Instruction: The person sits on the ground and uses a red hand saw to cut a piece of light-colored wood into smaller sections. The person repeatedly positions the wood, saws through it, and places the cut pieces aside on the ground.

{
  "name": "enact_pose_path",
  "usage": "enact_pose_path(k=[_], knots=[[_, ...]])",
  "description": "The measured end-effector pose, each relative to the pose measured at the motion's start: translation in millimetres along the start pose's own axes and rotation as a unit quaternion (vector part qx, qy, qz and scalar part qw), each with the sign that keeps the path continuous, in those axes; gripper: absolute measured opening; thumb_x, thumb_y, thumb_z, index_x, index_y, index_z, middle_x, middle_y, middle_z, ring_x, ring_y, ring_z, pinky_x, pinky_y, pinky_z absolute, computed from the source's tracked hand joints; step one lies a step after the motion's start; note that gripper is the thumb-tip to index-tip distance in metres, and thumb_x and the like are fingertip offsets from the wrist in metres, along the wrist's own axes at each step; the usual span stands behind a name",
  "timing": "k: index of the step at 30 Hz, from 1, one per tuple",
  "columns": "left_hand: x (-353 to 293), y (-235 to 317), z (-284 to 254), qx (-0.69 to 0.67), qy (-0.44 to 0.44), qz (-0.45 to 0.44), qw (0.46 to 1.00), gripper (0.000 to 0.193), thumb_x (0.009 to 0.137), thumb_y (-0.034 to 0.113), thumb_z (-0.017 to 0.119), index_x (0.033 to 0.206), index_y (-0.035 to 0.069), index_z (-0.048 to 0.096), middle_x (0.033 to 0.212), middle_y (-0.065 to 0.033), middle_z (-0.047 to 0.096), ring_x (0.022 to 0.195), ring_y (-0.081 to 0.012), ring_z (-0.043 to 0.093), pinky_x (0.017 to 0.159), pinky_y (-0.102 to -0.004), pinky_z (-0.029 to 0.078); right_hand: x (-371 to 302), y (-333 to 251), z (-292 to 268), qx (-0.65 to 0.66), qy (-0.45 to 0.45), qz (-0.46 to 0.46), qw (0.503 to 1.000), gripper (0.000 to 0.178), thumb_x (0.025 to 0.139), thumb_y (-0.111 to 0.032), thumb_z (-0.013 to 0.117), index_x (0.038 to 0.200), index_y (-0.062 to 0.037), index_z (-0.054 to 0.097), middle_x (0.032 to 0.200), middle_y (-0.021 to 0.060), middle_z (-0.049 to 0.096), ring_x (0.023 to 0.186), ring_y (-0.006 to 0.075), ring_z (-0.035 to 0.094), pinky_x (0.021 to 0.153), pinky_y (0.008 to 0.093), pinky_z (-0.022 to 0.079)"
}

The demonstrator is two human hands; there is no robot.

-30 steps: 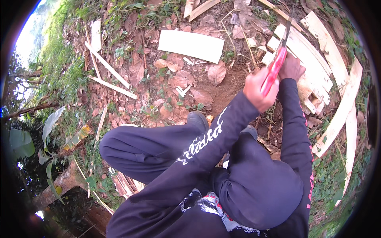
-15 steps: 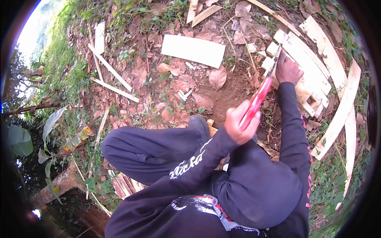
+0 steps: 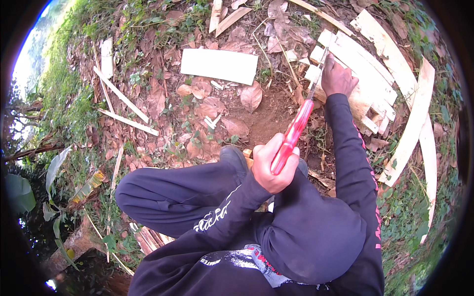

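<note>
My left hand [image 3: 275, 163] is wrapped round the red handle of a hand saw [image 3: 292, 137]. Its narrow blade runs away from me, up to the cut ends of a pile of pale wooden planks [image 3: 356, 53]. On top of that pile, at the right, my right hand [image 3: 338, 78] presses down on a plank with its fingers curled, right beside the blade. The blade's teeth are too small to make out. Part of the plank lies hidden under my right hand.
A pale rectangular board [image 3: 218, 65] lies on the leafy ground ahead. Long curved wood strips [image 3: 412, 126] rest at the right, and thin sticks [image 3: 121, 93] at the left. My bent leg [image 3: 177, 192] is at the lower left, near a bundle of split wood [image 3: 148, 240].
My left hand has drawn the saw back toward my body. My right hand stays on the planks. The whole view has shifted, so the ground things appear farther left.
</note>
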State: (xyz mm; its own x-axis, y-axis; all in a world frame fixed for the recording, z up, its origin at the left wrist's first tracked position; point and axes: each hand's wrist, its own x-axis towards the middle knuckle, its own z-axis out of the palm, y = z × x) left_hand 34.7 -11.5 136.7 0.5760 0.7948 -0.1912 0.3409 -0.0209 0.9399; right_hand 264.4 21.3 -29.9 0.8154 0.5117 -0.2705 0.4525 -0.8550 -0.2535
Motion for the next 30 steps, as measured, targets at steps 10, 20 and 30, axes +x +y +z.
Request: enact_pose_path(k=[10,20,30], knots=[[7.4,-2.1,4.7,-0.004,0.000,-0.010,1.000,0.010,0.088,0.003,0.062,0.081,0.000,0.055,0.056,-0.0009,0.047,0.051,-0.0048,0.047,0.048,-0.0259,0.036,1.5,-0.5,-0.9,0.000,0.003,-0.006,1.000,0.062,0.104,-0.049,0.029,0.096,-0.0105,0.077,0.097,0.0133,0.073,0.106,0.0317,0.060,0.093,0.0505,0.033],[51.9,-22.8,32.1,-0.072,0.019,-0.014,0.997,0.014,0.090,0.004,0.062,0.080,0.001,0.053,0.056,-0.0014,0.046,0.052,-0.0057,0.047,0.046,-0.0280,0.036,-9.6,0.2,4.3,0.012,0.043,-0.047,0.998,0.062,0.103,-0.050,0.030,0.095,-0.0118,0.077,0.093,0.0135,0.073,0.103,0.0324,0.059,0.094,0.0495,0.033],[76.9,-26.6,51.9,-0.004,0.025,0.078,0.997,0.015,0.087,0.003,0.062,0.077,0.001,0.052,0.056,-0.0060,0.055,0.047,-0.0110,0.051,0.046,-0.0297,0.039,2.0,1.1,7.7,0.038,0.033,0.004,0.999,0.064,0.103,-0.051,0.029,0.097,-0.0100,0.078,0.098,0.0141,0.074,0.109,0.0334,0.058,0.096,0.0509,0.034]])
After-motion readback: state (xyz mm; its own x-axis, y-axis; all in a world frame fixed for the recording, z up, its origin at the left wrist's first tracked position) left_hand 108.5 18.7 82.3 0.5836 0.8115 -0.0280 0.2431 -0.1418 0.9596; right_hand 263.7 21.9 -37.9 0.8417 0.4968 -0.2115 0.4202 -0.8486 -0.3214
